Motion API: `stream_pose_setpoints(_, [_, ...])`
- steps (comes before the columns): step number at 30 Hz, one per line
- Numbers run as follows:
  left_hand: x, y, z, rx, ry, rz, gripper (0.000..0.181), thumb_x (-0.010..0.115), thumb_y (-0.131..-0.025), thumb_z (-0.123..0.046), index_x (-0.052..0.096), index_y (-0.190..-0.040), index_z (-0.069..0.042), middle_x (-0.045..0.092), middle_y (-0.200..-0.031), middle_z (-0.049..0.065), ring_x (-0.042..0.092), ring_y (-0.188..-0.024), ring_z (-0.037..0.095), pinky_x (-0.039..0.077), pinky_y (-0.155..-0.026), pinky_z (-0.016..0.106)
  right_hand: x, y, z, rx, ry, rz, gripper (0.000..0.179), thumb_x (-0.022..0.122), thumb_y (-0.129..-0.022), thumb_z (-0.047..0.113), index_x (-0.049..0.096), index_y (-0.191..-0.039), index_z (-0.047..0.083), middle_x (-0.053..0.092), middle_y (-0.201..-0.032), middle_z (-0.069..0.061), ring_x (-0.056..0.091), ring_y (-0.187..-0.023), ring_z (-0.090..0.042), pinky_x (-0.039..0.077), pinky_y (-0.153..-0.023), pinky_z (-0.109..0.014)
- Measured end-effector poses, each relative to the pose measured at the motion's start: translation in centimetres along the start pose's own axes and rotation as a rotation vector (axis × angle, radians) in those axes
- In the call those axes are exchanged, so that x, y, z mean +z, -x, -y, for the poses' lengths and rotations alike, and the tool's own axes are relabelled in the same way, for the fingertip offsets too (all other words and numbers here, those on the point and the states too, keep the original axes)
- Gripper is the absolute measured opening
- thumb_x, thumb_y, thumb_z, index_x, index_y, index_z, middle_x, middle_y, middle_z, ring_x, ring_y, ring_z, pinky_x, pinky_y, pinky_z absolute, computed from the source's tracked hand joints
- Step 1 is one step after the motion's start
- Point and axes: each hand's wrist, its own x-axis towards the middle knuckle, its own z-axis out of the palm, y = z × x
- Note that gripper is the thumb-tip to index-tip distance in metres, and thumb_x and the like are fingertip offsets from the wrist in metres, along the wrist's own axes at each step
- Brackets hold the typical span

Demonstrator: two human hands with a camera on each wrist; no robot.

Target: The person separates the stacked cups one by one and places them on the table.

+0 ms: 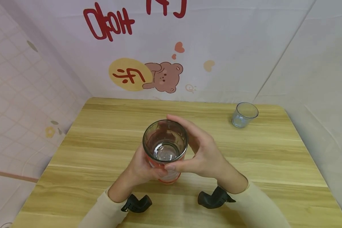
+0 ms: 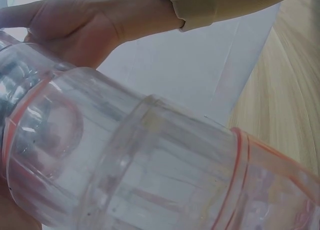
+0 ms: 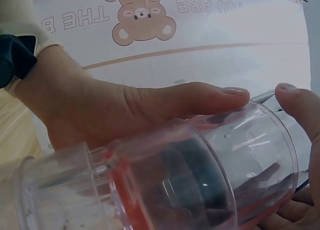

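Both hands hold a stack of see-through cups [image 1: 166,156] in front of the person. On top is a smoky-grey cup with its mouth facing up. A reddish tint and red rim show lower down. My left hand [image 1: 138,169] grips the stack from the left, under the grey rim. From the right, my right hand [image 1: 203,150] grips the upper cup, its thumb at the near side. The left wrist view shows clear nested walls [image 2: 160,165] with red bands. In the right wrist view, the stacked cups [image 3: 200,175] overlap. Whether the stack touches the table cannot be told.
A single clear bluish cup [image 1: 245,114] stands upright at the back right of the wood-grain table [image 1: 102,126]. A white wall sheet [image 1: 231,38] with a printed bear and red writing rises behind the table. Pale sheets flank both sides.
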Motion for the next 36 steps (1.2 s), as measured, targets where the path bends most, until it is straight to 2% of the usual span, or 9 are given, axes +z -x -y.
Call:
stream_pose_setpoints(10, [0.0, 0.0, 0.2, 0.030, 0.022, 0.005, 0.088, 0.078, -0.096, -0.051, 0.039, -0.160, -0.006, 0.060, -0.147, -0.004, 0.061, -0.131, 0.016, 0.052, -0.117, 0.036, 0.4, 0.0, 0.1, 0.006, 0.011, -0.044, 0.099, 0.096, -0.072, -0.007, 0.044, -0.156, -0.009, 0.060, -0.142, -0.034, 0.061, -0.137, -0.022, 0.054, -0.116, -0.035])
stream_pose_setpoints(17, [-0.1, -0.2, 0.4, 0.090, -0.016, 0.015, 0.085, 0.076, -0.097, -0.051, 0.040, -0.159, -0.006, 0.058, -0.148, -0.003, 0.060, -0.131, 0.015, 0.052, -0.116, 0.037, 0.8, -0.1, 0.2, -0.012, 0.035, -0.071, 0.097, 0.096, -0.072, -0.006, 0.046, -0.154, -0.011, 0.061, -0.140, -0.034, 0.062, -0.135, -0.022, 0.055, -0.114, -0.033])
stream_pose_setpoints(23, [-0.2, -0.2, 0.3, 0.079, -0.011, 0.006, 0.082, 0.076, -0.097, -0.051, 0.042, -0.158, -0.008, 0.059, -0.146, -0.004, 0.061, -0.131, 0.016, 0.052, -0.116, 0.036, 1.1, -0.3, 0.1, -0.035, 0.046, -0.083, 0.101, 0.094, -0.064, -0.015, 0.046, -0.153, -0.013, 0.061, -0.137, -0.036, 0.063, -0.133, -0.022, 0.054, -0.114, -0.032])
stream_pose_setpoints(27, [0.0, -0.3, 0.2, 0.062, -0.032, -0.007, 0.084, 0.077, -0.096, -0.050, 0.043, -0.154, 0.000, 0.061, -0.144, -0.001, 0.062, -0.129, 0.017, 0.052, -0.116, 0.037, 1.3, -0.4, 0.3, -0.053, 0.061, -0.113, 0.103, 0.096, -0.062, -0.015, 0.046, -0.152, -0.013, 0.061, -0.139, -0.035, 0.064, -0.133, -0.023, 0.055, -0.114, -0.033])
stream_pose_setpoints(31, [0.1, -0.4, -0.1, 0.023, -0.068, -0.026, 0.094, 0.079, -0.094, -0.053, 0.039, -0.150, 0.011, 0.062, -0.143, 0.002, 0.062, -0.130, 0.017, 0.051, -0.117, 0.035, 1.2, -0.8, 0.7, -0.105, 0.037, -0.159, 0.100, 0.099, -0.066, -0.007, 0.046, -0.151, -0.015, 0.064, -0.141, -0.029, 0.064, -0.134, -0.026, 0.054, -0.115, -0.036])
stream_pose_setpoints(36, [0.3, -0.4, -0.1, -0.008, -0.049, -0.032, 0.099, 0.078, -0.093, -0.056, 0.036, -0.150, 0.013, 0.063, -0.140, 0.007, 0.063, -0.128, 0.018, 0.052, -0.116, 0.035, 1.0, -1.2, 1.3, -0.107, 0.028, -0.170, 0.099, 0.098, -0.066, -0.009, 0.047, -0.151, -0.015, 0.065, -0.139, -0.032, 0.065, -0.134, -0.029, 0.055, -0.114, -0.037])
